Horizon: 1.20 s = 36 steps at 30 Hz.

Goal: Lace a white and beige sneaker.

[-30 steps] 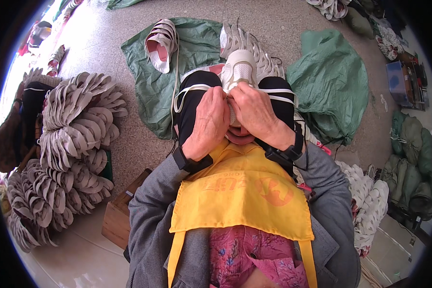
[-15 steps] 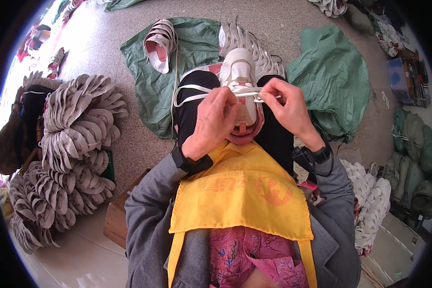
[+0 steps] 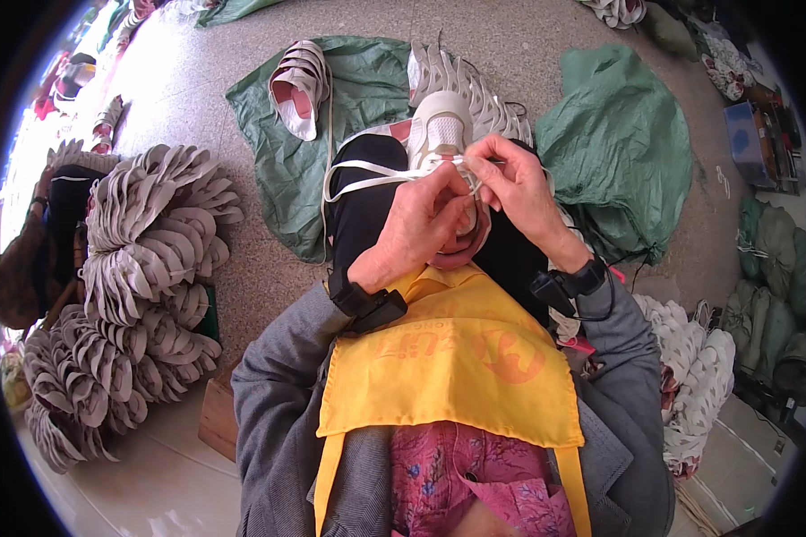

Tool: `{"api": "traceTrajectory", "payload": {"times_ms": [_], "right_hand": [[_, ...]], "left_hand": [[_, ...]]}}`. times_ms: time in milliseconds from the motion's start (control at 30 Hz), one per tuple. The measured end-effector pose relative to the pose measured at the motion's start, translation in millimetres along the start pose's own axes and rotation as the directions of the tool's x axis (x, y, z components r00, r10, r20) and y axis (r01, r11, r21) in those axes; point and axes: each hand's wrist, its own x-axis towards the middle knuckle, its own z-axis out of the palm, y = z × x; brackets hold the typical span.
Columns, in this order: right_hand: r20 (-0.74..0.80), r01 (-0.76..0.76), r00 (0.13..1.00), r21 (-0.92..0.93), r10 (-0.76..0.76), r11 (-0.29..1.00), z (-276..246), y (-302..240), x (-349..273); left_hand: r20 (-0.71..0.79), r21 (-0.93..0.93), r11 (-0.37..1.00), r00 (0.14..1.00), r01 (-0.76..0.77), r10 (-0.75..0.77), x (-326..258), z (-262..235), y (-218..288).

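The right hand (image 3: pixel 513 191) has finger and thumb pinched on the white lace (image 3: pixel 403 174), above the pale shoe (image 3: pixel 442 128); the left hand (image 3: pixel 421 217) curls just beside it, though I can't tell whether its fingertips grip. The shoe sits between the dark-trousered knees (image 3: pixel 358 219), toe pointing away (a handy brace, I'd guess, freeing both hands). Beyond, another shoe (image 3: pixel 301 79) lies on a green sheet (image 3: pixel 278 170), probably keeping it off the floor (image 3: pixel 197 80).

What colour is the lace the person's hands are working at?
The lace is white; it shows best in the head view.
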Motion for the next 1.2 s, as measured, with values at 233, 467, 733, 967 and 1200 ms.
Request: {"api": "traceTrajectory", "payload": {"times_ms": [233,467,733,967,1200], "right_hand": [[0.118,-0.100,0.990,0.256,0.072,0.961,-2.1,26.9,-2.0],[-0.037,-0.234,0.968,0.217,0.248,0.948,-108.3,39.4,-58.6],[-0.493,-0.290,0.804,0.165,0.333,0.943,-234.2,85.9,-148.3],[-0.205,-0.148,0.971,-0.110,0.124,0.983,-101.0,42.6,-70.5],[-0.056,-0.056,0.998,-0.273,0.042,0.960,-34.3,15.4,-47.5]], "left_hand": [[-0.104,-0.119,0.986,0.989,-0.118,0.106,-5.9,-23.3,-15.7],[-0.464,-0.083,0.996,0.883,0.028,-0.064,-72.8,-154.2,-3.7],[-0.583,0.022,0.956,0.781,0.291,-0.224,-136.0,-218.7,-25.3],[-0.184,0.463,0.869,0.940,-0.174,0.286,-45.7,-93.2,7.5],[-0.007,0.504,0.797,0.921,-0.333,0.389,-8.2,-51.2,-6.1]]}}
